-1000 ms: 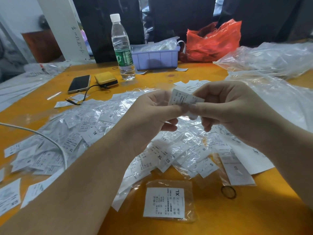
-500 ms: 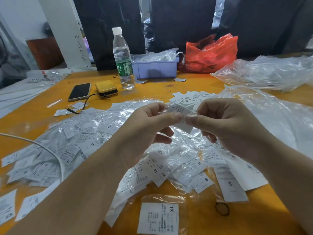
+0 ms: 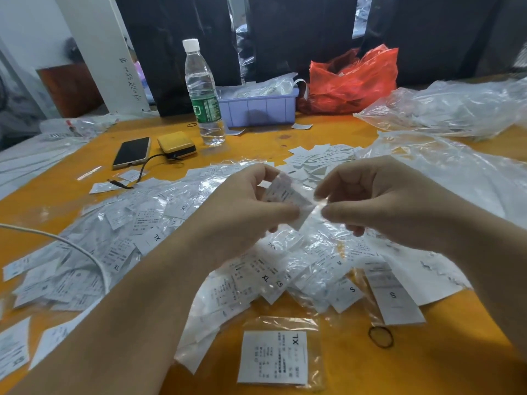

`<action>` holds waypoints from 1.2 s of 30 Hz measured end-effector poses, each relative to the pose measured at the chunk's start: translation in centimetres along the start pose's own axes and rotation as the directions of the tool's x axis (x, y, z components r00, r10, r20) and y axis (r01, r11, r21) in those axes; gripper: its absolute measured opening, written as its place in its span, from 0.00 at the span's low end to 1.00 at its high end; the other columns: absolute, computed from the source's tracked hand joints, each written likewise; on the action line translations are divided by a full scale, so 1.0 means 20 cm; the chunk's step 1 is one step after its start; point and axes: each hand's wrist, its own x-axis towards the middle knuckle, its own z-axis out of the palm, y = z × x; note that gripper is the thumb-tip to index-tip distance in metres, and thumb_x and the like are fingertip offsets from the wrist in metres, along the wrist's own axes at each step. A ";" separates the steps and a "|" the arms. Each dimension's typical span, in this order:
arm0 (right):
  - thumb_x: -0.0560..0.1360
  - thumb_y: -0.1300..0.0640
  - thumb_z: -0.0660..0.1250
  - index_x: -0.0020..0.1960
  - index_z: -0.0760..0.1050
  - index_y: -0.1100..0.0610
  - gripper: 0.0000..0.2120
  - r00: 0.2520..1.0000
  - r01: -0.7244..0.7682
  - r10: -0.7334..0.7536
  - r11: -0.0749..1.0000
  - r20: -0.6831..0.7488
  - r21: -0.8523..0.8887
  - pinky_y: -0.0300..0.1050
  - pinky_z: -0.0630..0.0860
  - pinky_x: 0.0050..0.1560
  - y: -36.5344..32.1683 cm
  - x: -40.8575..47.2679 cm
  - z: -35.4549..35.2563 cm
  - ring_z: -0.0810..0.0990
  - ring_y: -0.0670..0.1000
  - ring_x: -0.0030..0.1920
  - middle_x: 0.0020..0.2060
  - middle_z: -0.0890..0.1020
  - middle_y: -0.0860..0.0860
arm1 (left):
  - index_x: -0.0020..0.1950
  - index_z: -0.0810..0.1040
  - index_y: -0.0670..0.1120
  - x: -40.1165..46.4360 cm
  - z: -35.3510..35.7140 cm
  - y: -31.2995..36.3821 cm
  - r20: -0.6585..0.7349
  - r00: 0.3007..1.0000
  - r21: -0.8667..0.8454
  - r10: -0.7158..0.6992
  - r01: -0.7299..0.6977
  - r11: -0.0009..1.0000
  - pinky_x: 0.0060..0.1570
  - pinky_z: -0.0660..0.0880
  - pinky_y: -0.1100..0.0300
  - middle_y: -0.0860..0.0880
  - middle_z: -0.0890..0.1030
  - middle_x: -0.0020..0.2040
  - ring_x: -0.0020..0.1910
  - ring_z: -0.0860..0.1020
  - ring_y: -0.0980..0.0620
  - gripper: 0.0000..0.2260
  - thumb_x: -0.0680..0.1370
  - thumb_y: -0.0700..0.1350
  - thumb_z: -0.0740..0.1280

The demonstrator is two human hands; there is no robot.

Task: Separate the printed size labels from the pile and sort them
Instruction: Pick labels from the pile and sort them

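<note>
Nearest you on the orange surface (image 3: 370, 377) sits one bagged XL label (image 3: 275, 357) on its own, flat in a clear sleeve, with a black rubber band (image 3: 380, 336) just to its right. Looks like the start of an XL spot, though that's my guess.

Behind it is the pile (image 3: 176, 238): loads of small white printed size labels mixed with crinkly clear plastic, XL, XS, S, M and XXL all jumbled. These things should be feather-light, floppy and slick in the plastic, so they'll probably slide and cling together. Pinch by an edge or corner, not the flat face.

Above the pile, your left hand (image 3: 245, 212) is pinching a held label (image 3: 285, 196) between thumb and fingers, and your right hand (image 3: 379, 203) is nipping a bit of clear film at its right end. I can't read the size on it.

Past your hands there's a small heap of bare labels (image 3: 316, 159), no sleeves.

Further back, a phone (image 3: 131, 152), a yellow power bank (image 3: 176, 143) and a water bottle (image 3: 203, 94) that's roughly half full. The lilac bin (image 3: 256, 109) holds clear bags with something white in them, and the red bag (image 3: 353, 81) is bunched up, contents hidden.
</note>
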 end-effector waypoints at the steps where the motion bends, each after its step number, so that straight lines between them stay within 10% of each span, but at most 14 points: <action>1: 0.71 0.60 0.71 0.46 0.81 0.52 0.06 0.999 -0.006 0.002 0.997 -0.052 -0.077 0.45 0.80 0.35 0.01 0.00 -0.02 0.80 0.49 0.32 0.33 0.82 0.50 | 0.54 0.75 0.59 0.00 -0.01 -0.01 -0.026 1.000 0.138 -0.015 0.019 0.990 0.29 0.75 0.66 0.53 0.84 0.42 0.31 0.79 0.60 0.16 0.72 0.44 0.75; 8: 0.75 0.60 0.67 0.62 0.76 0.44 0.18 0.980 -0.196 0.168 0.787 -0.104 -0.585 0.38 0.71 0.51 0.07 0.01 -0.01 0.74 0.42 0.55 0.54 0.75 0.38 | 0.70 0.63 0.60 -0.01 -0.01 -0.05 -0.209 0.976 0.606 0.062 0.079 0.792 0.56 0.72 0.57 0.56 0.69 0.64 0.63 0.68 0.53 0.30 0.72 0.49 0.72; 12: 0.77 0.58 0.64 0.72 0.67 0.47 0.25 0.967 -0.234 0.243 0.707 -0.082 -0.667 0.47 0.68 0.66 0.08 0.03 0.03 0.67 0.49 0.69 0.70 0.70 0.45 | 0.66 0.68 0.61 -0.03 0.02 -0.03 -0.089 0.989 0.567 0.118 -0.048 0.822 0.59 0.64 0.58 0.59 0.66 0.66 0.67 0.62 0.57 0.24 0.73 0.55 0.71; 22: 0.77 0.59 0.64 0.57 0.79 0.48 0.11 0.992 -0.127 0.080 0.727 -0.101 -0.675 0.40 0.75 0.45 0.12 0.04 0.03 0.75 0.42 0.43 0.42 0.76 0.40 | 0.60 0.73 0.62 -0.03 0.07 -0.06 0.086 0.991 0.593 0.099 -0.131 0.794 0.51 0.62 0.66 0.63 0.68 0.59 0.63 0.62 0.61 0.17 0.72 0.57 0.71; 30: 0.73 0.57 0.71 0.43 0.83 0.49 0.04 0.993 0.045 -0.068 0.975 -0.101 -0.219 0.44 0.79 0.40 0.04 0.03 0.04 0.81 0.46 0.36 0.34 0.83 0.46 | 0.66 0.70 0.62 -0.03 0.09 -0.03 0.006 0.967 0.551 0.254 -0.215 0.806 0.59 0.63 0.64 0.63 0.71 0.63 0.64 0.65 0.63 0.23 0.72 0.62 0.69; 36: 0.73 0.58 0.70 0.43 0.82 0.59 0.05 0.997 0.053 -0.046 0.992 -0.069 0.115 0.36 0.73 0.33 0.03 0.04 0.04 0.75 0.45 0.31 0.30 0.79 0.48 | 0.46 0.81 0.57 -0.04 0.08 -0.01 -0.015 0.959 0.392 0.283 -0.255 0.884 0.46 0.70 0.68 0.64 0.80 0.46 0.50 0.76 0.68 0.03 0.77 0.54 0.68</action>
